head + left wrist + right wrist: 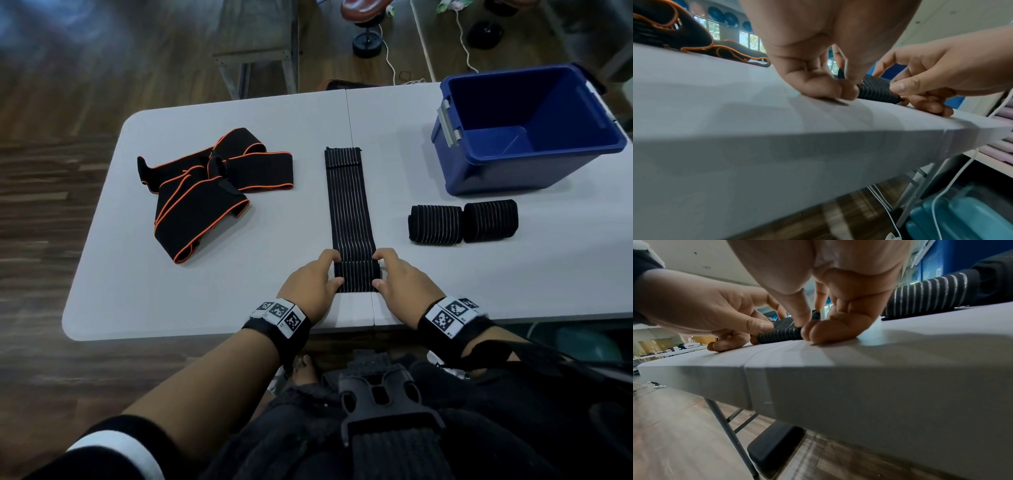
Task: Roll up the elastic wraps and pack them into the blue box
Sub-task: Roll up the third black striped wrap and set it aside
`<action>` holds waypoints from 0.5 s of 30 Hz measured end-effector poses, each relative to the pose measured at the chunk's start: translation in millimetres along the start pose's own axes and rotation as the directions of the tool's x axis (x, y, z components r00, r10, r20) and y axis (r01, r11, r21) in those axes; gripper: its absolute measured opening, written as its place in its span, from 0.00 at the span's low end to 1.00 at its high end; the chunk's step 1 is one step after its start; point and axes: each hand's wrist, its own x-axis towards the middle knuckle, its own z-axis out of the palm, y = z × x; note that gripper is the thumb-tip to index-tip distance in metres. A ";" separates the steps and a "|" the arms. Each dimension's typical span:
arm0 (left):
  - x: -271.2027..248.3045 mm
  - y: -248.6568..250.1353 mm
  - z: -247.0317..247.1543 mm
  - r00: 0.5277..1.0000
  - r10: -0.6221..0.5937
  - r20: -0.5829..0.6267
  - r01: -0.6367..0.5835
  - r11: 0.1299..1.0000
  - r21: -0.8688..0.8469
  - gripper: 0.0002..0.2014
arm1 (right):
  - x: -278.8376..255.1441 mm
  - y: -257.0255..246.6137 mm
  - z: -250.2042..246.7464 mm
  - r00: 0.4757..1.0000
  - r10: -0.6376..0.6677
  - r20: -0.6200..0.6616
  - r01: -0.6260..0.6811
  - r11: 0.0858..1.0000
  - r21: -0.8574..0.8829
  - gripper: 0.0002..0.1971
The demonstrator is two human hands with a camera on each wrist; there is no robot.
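Note:
A black striped elastic wrap (347, 205) lies stretched out along the middle of the white table (239, 291), its near end turned over into a small roll (357, 275). My left hand (315, 279) pinches the roll's left end, and my right hand (399, 275) pinches its right end. The wrist views show the roll (875, 91) (781, 333) held between curled fingers and thumbs on both sides. Two finished striped rolls (462, 221) lie side by side to the right. The blue box (527, 126) stands open at the far right and looks empty.
A loose pile of black wraps with orange edging (209, 185) lies on the left half of the table. Beyond the far edge are a stool and cables on the wooden floor. The table's near edge runs just below my wrists.

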 end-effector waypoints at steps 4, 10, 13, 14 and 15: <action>3.6 -2.7 -0.9 1.000 -0.002 0.020 0.001 1.000 0.008 0.16 | 3.0 2.9 2.5 1.000 0.006 0.027 -0.004 0.998 -0.055 0.19; 1.8 -9.0 -10.7 0.999 0.009 0.036 -0.008 1.000 -0.018 0.29 | -0.9 10.1 -2.2 0.993 0.014 0.116 -0.014 1.000 -0.001 0.35; 0.4 -7.1 -15.3 0.995 0.016 0.096 -0.015 1.000 -0.011 0.35 | 6.6 15.6 -1.6 0.997 0.029 0.078 -0.032 0.999 0.039 0.28; 1.7 -8.7 -14.1 0.997 -0.005 0.078 0.007 1.000 -0.030 0.31 | 9.1 16.2 -2.4 0.998 0.038 0.054 -0.042 0.996 0.082 0.24; 3.5 -10.5 -12.4 0.998 -0.040 0.046 0.044 0.996 -0.072 0.26 | 10.4 15.8 -3.8 0.998 0.058 0.034 -0.062 0.988 0.138 0.21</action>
